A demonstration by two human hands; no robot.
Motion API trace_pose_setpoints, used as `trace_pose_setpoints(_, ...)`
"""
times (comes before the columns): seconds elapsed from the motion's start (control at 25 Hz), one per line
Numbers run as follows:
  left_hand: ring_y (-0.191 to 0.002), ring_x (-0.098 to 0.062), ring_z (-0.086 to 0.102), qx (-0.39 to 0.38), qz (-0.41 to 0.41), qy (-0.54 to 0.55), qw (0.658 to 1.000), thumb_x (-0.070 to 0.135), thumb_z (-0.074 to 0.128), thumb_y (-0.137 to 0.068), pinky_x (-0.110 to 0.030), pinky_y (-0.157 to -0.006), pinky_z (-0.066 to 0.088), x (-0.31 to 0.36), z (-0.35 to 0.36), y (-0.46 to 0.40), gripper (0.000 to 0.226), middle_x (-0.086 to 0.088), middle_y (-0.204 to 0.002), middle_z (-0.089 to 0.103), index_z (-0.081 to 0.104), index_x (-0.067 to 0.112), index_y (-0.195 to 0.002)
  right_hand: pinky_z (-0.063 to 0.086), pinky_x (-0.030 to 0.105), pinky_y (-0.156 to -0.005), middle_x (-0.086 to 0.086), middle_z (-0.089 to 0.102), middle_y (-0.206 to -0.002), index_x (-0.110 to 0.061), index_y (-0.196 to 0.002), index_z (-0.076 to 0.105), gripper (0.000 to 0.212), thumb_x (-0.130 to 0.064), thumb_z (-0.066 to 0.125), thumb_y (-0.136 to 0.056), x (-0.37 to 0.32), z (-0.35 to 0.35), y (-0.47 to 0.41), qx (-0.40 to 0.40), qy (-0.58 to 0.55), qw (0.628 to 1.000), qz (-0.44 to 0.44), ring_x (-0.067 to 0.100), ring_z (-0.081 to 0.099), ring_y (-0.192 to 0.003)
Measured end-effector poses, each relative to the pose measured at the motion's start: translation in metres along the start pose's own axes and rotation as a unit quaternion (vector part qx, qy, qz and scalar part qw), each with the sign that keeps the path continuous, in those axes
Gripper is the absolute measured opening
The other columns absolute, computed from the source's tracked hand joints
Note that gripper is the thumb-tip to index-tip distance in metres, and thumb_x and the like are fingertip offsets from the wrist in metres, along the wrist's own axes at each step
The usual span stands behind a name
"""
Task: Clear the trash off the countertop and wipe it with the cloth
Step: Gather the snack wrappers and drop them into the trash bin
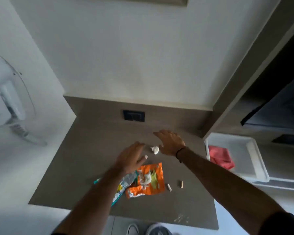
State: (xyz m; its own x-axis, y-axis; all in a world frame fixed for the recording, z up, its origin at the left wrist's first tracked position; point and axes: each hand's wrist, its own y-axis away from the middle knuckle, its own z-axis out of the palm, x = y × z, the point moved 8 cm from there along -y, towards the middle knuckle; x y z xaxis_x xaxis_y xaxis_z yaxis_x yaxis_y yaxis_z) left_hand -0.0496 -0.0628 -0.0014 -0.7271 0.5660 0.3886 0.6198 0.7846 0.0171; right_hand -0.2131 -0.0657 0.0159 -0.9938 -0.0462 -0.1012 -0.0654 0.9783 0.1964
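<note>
On the brown countertop (85, 167) lies an orange snack wrapper (148, 181), and a silver-and-teal wrapper (124, 184) sits partly under my left forearm. A crumpled white paper ball (155, 149) rests between my hands. Two small butt-like scraps (169, 187) (181, 184) lie right of the orange wrapper, and crumbs (181, 217) are scattered near the front edge. My left hand (131, 158) hovers open just left of the paper ball. My right hand (171, 143) is open, fingers spread, just right of the ball. A red cloth (221, 157) lies in a white tray (258, 165) to the right.
A dark wall socket (134, 115) sits on the backsplash behind the hands. A white appliance (8, 106) stands at the left. Dark shelving with a black device (275, 109) rises on the right. My shoes (148, 229) show below the counter's front edge.
</note>
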Motion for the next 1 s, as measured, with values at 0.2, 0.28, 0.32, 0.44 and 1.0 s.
trace_pose_setpoints(0.2,-0.112,-0.015,0.066,-0.12,0.027,0.052,0.991,0.05,0.069,-0.081,-0.031,-0.093,0.056,0.005,0.085,0.028,0.055,0.005,-0.125,0.066,0.064,0.025,-0.129,0.049,0.042,-0.101,0.006,0.056,-0.135,-0.037,-0.14,0.053,0.055,-0.019,0.054,-0.088,-0.002,0.08,-0.016,-0.114,-0.058,0.99,0.058,0.032,0.056,-0.125)
trace_pose_setpoints(0.28,-0.11,-0.011,0.063,-0.133,0.059,0.039,0.989,0.043,0.074,-0.084,-0.028,-0.095,0.057,0.006,0.105,0.029,0.048,0.008,-0.123,0.065,0.066,0.027,-0.128,0.053,0.041,-0.096,0.007,0.059,-0.125,-0.032,-0.124,0.067,0.04,-0.015,0.054,-0.09,-0.001,0.094,-0.023,-0.098,-0.093,0.988,0.077,0.033,0.059,-0.119)
trace_pose_setpoints(0.32,-0.11,-0.012,0.062,-0.14,0.062,0.036,0.988,0.036,0.075,-0.086,-0.028,-0.095,0.057,0.006,0.111,0.028,0.044,0.008,-0.122,0.065,0.068,0.026,-0.128,0.054,0.041,-0.092,0.008,0.06,-0.122,-0.028,-0.116,0.071,0.035,-0.013,0.054,-0.09,0.0,0.097,-0.025,-0.089,-0.105,0.986,0.089,0.034,0.06,-0.116)
trace_pose_setpoints(0.44,-0.109,-0.016,0.063,-0.101,0.059,0.06,0.991,0.021,0.073,-0.09,-0.03,-0.095,0.055,0.01,0.109,0.023,0.036,0.005,-0.122,0.068,0.07,0.023,-0.126,0.053,0.038,-0.086,0.01,0.065,-0.117,-0.019,-0.108,0.075,0.028,-0.015,0.056,-0.089,0.011,0.099,-0.019,-0.05,-0.14,0.98,0.13,0.036,0.064,-0.11)
trace_pose_setpoints(1.0,-0.095,-0.013,0.066,-0.005,0.062,0.161,0.985,0.032,0.073,-0.089,-0.028,-0.081,0.056,0.109,0.116,0.188,0.022,0.003,-0.099,0.077,0.075,0.017,-0.105,0.051,0.015,-0.063,-0.01,0.076,-0.087,-0.024,-0.091,0.076,0.014,-0.027,0.073,-0.077,-0.001,0.124,0.289,0.152,-0.336,0.908,0.199,0.002,0.061,-0.065)
